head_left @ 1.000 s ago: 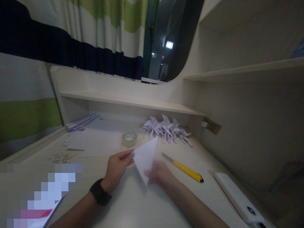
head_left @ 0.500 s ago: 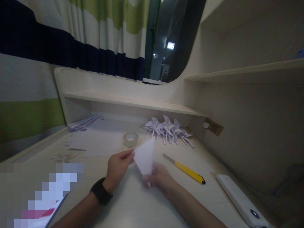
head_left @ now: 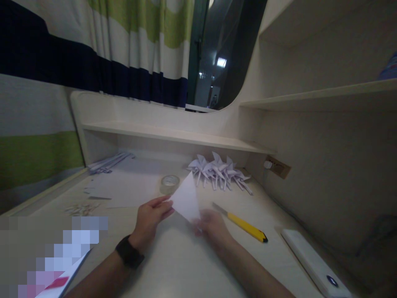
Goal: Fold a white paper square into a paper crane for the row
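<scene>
A white sheet of paper (head_left: 186,199), folded into a triangle-like shape, is held above the desk between my hands. My left hand (head_left: 152,215), with a black watch on its wrist, pinches the paper's left corner between thumb and fingers. At the lower right corner, my right hand (head_left: 211,225) grips the paper; its fingertips are blurred. Just behind the paper stands a roll of clear tape (head_left: 170,184). To the right of my right hand lies a yellow utility knife (head_left: 246,225) with its blade out.
Several white paper pinwheels (head_left: 217,169) lie at the back. White paper sheets (head_left: 127,182) and rolled paper strips (head_left: 111,162) are at the back left, near a pile of small bits (head_left: 81,208). A white elongated device (head_left: 313,258) lies right. A shelf (head_left: 173,134) overhangs the desk's back.
The paper has turned and shifted slightly left. My right hand has moved up and a little right with its corner, while my left hand has moved slightly left, still pinching.
</scene>
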`<state>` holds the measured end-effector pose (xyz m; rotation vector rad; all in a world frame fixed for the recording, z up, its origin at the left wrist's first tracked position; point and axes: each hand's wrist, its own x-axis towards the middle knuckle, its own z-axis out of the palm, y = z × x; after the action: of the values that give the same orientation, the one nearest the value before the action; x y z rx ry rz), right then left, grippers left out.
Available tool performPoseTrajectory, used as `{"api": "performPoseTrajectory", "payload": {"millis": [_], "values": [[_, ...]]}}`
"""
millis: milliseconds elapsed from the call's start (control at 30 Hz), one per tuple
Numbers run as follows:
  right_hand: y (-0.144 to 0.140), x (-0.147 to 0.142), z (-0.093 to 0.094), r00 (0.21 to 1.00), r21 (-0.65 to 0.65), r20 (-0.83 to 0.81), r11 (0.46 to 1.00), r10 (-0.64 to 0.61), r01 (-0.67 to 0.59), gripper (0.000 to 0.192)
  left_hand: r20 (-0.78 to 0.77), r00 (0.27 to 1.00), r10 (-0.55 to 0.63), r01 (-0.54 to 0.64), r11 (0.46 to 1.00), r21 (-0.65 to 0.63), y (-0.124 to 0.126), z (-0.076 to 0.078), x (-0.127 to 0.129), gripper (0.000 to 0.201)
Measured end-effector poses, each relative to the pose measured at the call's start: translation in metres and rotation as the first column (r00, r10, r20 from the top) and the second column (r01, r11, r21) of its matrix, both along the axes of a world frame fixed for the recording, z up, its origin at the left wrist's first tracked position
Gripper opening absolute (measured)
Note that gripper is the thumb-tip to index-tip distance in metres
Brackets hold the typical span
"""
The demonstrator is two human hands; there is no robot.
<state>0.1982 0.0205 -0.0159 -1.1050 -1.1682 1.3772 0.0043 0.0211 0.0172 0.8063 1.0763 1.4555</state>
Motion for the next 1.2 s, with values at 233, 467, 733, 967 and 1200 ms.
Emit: {"api": "performPoseTrajectory", "payload": {"millis": [233,467,733,967,1200], "values": [[-0.001,0.020,0.025,0.940,0.129,0.335,0.986,0.061,-0.110,0.016,-0.090,0.936,-0.340,0.348,0.933,0.093,-0.001,0.014,-0.010,0.052],[-0.010,0.022,0.038,0.831,0.127,0.526,0.949,0.181,-0.287,0.007,-0.298,0.884,-0.360,0.390,0.920,0.047,-0.002,0.008,-0.006,0.029],[-0.006,0.026,0.043,0.857,0.158,0.492,0.952,0.155,-0.263,0.032,-0.205,0.937,-0.283,0.301,0.952,0.062,-0.002,0.006,-0.008,0.024],[-0.013,0.013,0.029,0.850,0.402,0.527,0.888,-0.027,-0.221,0.023,-0.307,0.890,-0.338,0.367,0.929,0.040,-0.004,0.006,-0.001,0.028],[-0.018,0.024,0.019,0.596,0.908,0.413,0.357,-0.688,-0.217,0.022,-0.064,0.930,-0.362,0.367,0.917,0.153,-0.016,0.010,0.017,0.043]]}}
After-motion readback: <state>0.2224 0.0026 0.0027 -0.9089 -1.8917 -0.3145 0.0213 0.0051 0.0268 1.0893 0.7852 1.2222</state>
